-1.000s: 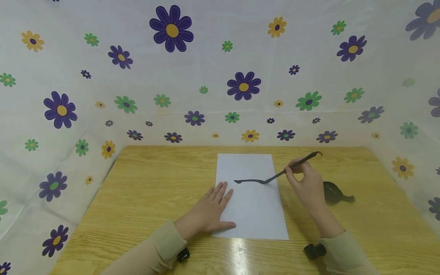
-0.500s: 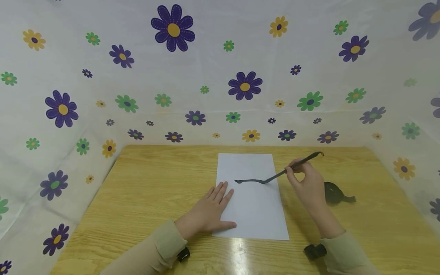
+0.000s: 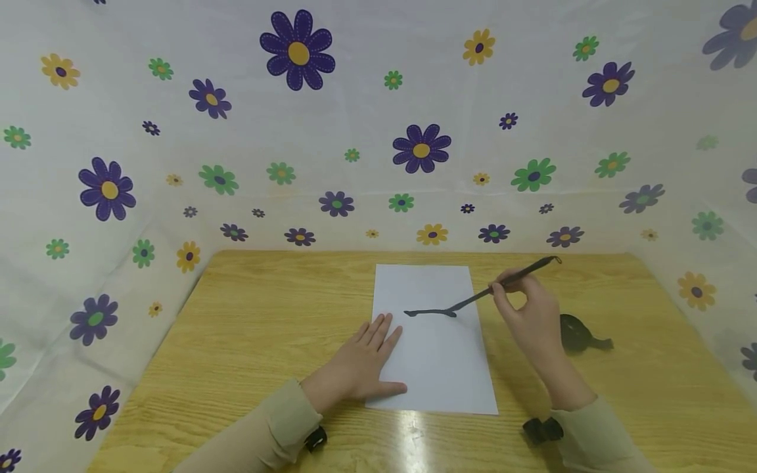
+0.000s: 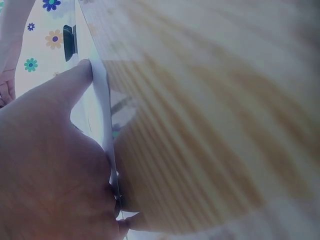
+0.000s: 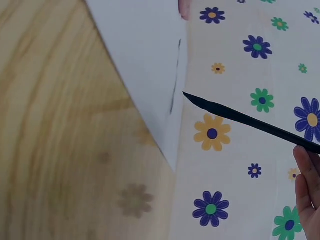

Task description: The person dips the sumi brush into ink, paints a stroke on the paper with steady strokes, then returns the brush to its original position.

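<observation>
A white sheet of paper lies on the wooden table, bearing one horizontal black ink stroke. My left hand rests flat on the paper's left side, fingers spread and thumb near the lower edge. Between thumb and fingers my right hand pinches a black ink brush, tilted with its looped end up to the right. In the right wrist view the pointed bristles of the brush stand apart from the paper, near the stroke's right end.
A black round dish with a short handle sits on the table just right of my right hand. Flower-printed cloth walls in the table at the back and both sides. Black camera straps circle the wrists.
The brush has lifted off the stroke's right end, its tip rising slightly up and left, with the blunt end of the stroke now showing. My left hand stays in place.
</observation>
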Action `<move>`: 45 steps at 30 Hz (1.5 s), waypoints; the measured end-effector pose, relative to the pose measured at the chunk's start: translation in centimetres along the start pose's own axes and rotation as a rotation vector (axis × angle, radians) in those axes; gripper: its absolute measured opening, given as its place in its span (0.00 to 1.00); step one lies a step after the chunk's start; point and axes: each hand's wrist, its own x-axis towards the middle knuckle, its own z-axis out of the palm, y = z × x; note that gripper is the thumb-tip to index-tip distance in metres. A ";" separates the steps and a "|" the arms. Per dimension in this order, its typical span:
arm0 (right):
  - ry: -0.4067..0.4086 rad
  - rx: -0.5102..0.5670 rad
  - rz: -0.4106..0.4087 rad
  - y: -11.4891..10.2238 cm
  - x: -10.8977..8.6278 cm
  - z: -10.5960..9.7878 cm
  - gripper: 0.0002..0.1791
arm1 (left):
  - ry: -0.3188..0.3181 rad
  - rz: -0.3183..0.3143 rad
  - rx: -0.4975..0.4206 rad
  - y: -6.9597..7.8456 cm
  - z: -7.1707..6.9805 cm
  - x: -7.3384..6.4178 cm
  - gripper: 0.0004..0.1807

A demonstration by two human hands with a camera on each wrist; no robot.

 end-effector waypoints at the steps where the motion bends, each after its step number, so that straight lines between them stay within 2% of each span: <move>1: 0.007 0.008 -0.008 -0.1 0.1 -0.1 0.05 | -0.001 0.000 0.001 0.0 0.0 0.0 0.58; 18: 0.063 0.089 -0.124 -1.5 1.2 -1.6 0.07 | 0.007 0.004 0.011 0.0 0.2 0.1 0.58; 30: 0.086 0.055 -0.175 -2.1 1.7 -3.2 0.06 | 0.005 0.002 -0.008 0.1 0.0 0.0 0.57; 45: 0.117 -0.028 -0.270 -1.2 1.8 -4.3 0.11 | 0.014 0.002 -0.003 0.1 0.1 0.0 0.58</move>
